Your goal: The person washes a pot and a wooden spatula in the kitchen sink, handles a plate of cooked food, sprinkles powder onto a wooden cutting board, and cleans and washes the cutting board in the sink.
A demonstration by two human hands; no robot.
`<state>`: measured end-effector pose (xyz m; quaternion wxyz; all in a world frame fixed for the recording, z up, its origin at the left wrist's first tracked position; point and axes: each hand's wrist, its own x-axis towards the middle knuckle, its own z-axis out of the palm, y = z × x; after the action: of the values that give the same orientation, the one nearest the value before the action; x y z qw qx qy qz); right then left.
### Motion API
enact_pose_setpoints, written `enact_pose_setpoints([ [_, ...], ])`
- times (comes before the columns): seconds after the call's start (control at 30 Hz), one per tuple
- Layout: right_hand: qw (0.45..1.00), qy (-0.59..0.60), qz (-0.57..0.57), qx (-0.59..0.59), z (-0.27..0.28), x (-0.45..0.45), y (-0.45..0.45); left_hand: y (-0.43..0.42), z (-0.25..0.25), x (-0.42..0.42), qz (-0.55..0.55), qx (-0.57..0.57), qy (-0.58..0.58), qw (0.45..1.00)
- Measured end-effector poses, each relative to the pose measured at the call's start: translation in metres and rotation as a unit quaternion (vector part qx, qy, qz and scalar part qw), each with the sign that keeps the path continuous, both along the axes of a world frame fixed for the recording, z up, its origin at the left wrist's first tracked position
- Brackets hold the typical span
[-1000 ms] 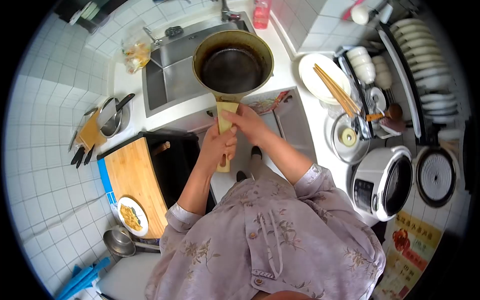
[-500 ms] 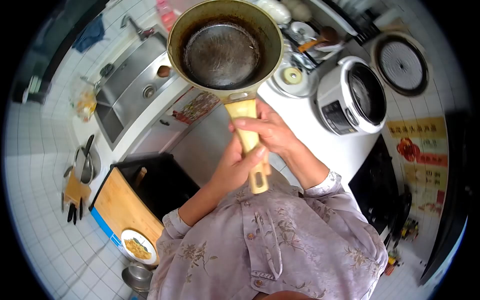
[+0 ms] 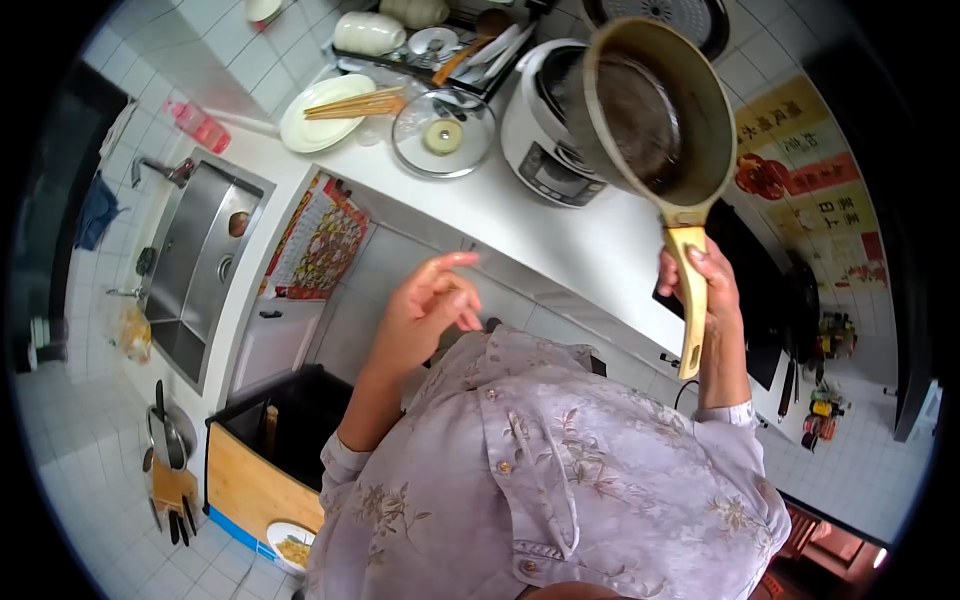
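A deep saucepan [image 3: 640, 115] with a dark, stained inside is raised at the upper right, tilted so its open side faces me. My right hand [image 3: 715, 285] is closed around its cream-coloured handle [image 3: 690, 250]. In front of my body, my left hand [image 3: 425, 310] hangs free, fingers partly bent and apart, holding nothing. Behind the saucepan, and partly hidden by it, stands a white rice cooker [image 3: 545, 150] with its lid [image 3: 660, 12] up. A glass lid [image 3: 443, 135] with a pale knob lies on the counter left of the cooker.
On the white counter [image 3: 560, 235], a plate [image 3: 300, 125] holds chopsticks, near a dish rack with bowls. The stove [image 3: 755, 300] lies right, beneath the saucepan. At left are a steel sink [image 3: 200, 260], a black bin [image 3: 310, 410] and a knife block [image 3: 172, 488].
The saucepan has swung right, from both hands to my right hand alone. My left hand has let go of the handle and moved left. The view has turned toward the stove.
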<state>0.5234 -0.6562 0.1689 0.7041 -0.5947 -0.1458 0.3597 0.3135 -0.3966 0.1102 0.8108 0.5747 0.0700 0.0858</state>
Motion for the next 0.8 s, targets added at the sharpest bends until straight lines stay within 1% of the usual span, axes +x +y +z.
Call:
enact_pose_setpoints([
  [0.03, 0.999, 0.008, -0.039, -0.004, 0.000, 0.004, -0.018, -0.001, -0.002, 0.002, 0.019, 0.003, 0.007, 1.000],
  [0.13, 0.984, 0.023, -0.175, -0.016, -0.006, 0.018, -0.065, -0.001, -0.013, 0.008, 0.016, 0.012, 0.024, 1.000],
  [0.2, 0.977, 0.064, -0.204, 0.006, -0.018, 0.039, -0.100, -0.003, -0.020, 0.011, 0.010, 0.012, 0.029, 0.999],
  [0.27, 0.968, 0.066, -0.242, -0.026, -0.035, 0.061, -0.134, -0.006, -0.024, 0.015, 0.029, 0.017, 0.050, 0.998],
  [0.4, 0.957, 0.063, -0.275, -0.068, -0.070, 0.098, -0.182, -0.011, -0.028, 0.017, 0.033, 0.015, 0.075, 0.997],
  [0.57, 0.942, 0.138, -0.305, -0.014, -0.115, 0.133, -0.228, -0.019, -0.031, 0.018, 0.036, 0.034, 0.110, 0.993],
  [0.7, 0.944, 0.147, -0.296, -0.004, -0.144, 0.153, -0.248, -0.024, -0.032, 0.020, 0.046, 0.035, 0.119, 0.991],
  [0.8, 0.938, 0.144, -0.315, -0.005, -0.160, 0.163, -0.255, -0.030, -0.033, 0.020, 0.054, 0.032, 0.119, 0.991],
])
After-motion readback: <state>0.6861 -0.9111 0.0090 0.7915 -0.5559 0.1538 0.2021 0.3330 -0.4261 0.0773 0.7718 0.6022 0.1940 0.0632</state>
